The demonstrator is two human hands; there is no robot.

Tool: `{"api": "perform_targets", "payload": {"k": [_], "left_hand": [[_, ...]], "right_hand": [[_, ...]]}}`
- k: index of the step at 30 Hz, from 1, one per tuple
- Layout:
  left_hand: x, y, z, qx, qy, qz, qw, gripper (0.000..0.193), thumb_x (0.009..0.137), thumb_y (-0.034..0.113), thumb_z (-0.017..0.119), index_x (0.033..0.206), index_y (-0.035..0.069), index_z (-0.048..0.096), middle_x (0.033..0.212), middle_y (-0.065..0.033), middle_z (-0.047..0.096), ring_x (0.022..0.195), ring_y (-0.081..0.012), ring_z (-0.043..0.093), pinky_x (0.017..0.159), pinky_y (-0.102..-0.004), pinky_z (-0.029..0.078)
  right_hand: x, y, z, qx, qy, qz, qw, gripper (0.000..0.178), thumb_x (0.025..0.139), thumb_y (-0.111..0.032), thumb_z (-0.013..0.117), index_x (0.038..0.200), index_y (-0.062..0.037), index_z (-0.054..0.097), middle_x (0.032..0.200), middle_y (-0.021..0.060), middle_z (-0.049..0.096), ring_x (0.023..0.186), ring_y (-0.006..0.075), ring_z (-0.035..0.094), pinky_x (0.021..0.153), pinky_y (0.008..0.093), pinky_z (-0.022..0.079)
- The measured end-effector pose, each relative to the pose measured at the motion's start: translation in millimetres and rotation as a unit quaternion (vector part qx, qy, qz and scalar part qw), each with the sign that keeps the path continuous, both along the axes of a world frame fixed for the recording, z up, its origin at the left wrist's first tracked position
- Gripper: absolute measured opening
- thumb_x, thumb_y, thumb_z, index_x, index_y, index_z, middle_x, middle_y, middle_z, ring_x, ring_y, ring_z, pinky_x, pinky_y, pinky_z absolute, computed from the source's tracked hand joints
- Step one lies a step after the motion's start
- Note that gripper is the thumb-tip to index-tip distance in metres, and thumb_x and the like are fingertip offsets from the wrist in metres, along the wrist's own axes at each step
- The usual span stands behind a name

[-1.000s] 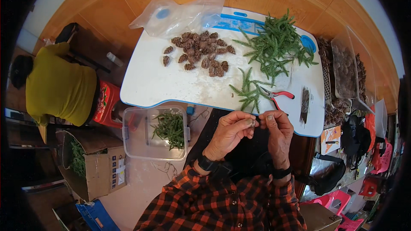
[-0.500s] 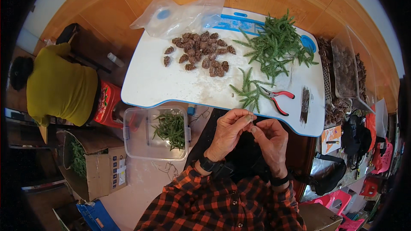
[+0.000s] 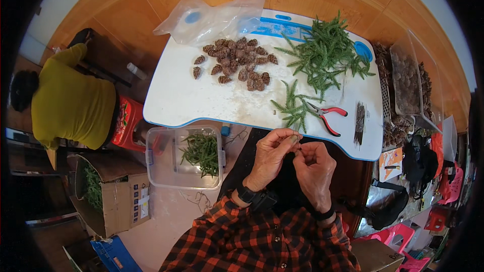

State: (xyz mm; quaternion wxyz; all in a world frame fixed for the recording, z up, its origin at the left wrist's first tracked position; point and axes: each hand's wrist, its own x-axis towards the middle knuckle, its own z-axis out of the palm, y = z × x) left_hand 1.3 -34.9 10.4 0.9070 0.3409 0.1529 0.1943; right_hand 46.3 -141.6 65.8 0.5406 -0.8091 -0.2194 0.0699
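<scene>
Both hands meet over the lap just below the desk (image 3: 201, 95) edge, left hand (image 3: 269, 153) and right hand (image 3: 313, 168) pinched together on a tiny item too small to identify, near the sprigs (image 3: 295, 108), pliers (image 3: 327, 116) and cones (image 3: 237, 63).

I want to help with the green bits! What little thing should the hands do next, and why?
Probably finish the small piece pinched between the left hand and right hand, then reach to the sprigs by the pliers. Both hands meet just below the table edge, and those sprigs lie closest. What they pinch is too small to tell.
</scene>
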Motion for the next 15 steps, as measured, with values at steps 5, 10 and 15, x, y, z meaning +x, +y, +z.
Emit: {"api": "perform_targets", "payload": {"k": [5, 10, 15], "left_hand": [[0.0, -0.1, -1.9, 0.057, 0.015, 0.009, 0.998, 0.018, 0.095, 0.007, 0.062, 0.111, -0.002, 0.065, 0.1, -0.0079, 0.069, 0.084, -0.0108, 0.065, 0.078, -0.0246, 0.054], [-1.4, -0.8, 0.4, 0.082, 0.036, 0.002, 0.996, 0.02, 0.095, 0.008, 0.063, 0.112, -0.002, 0.066, 0.098, -0.0069, 0.07, 0.081, -0.0099, 0.064, 0.076, -0.0236, 0.053], [0.3, -1.2, -3.8, 0.07, 0.029, -0.016, 0.997, 0.02, 0.094, 0.008, 0.064, 0.111, -0.001, 0.066, 0.096, -0.0056, 0.069, 0.08, -0.0088, 0.064, 0.075, -0.0227, 0.053]], "right_hand": [[4.0, -2.4, -5.1, 0.002, 0.006, -0.004, 1.0, 0.014, 0.077, 0.006, 0.067, 0.089, 0.0019, 0.06, 0.073, 0.0041, 0.065, 0.063, 0.0068, 0.061, 0.057, 0.0221, 0.049], [12.3, -9.5, -11.9, 0.033, 0.128, -0.002, 0.991, 0.016, 0.076, 0.006, 0.066, 0.09, 0.0008, 0.06, 0.075, 0.0046, 0.065, 0.063, 0.0074, 0.06, 0.056, 0.0225, 0.048], [7.6, -6.9, -10.0, 0.041, 0.153, -0.023, 0.987, 0.018, 0.075, 0.006, 0.066, 0.091, 0.0003, 0.061, 0.078, 0.0015, 0.064, 0.067, 0.0048, 0.056, 0.06, 0.0199, 0.046]]}}
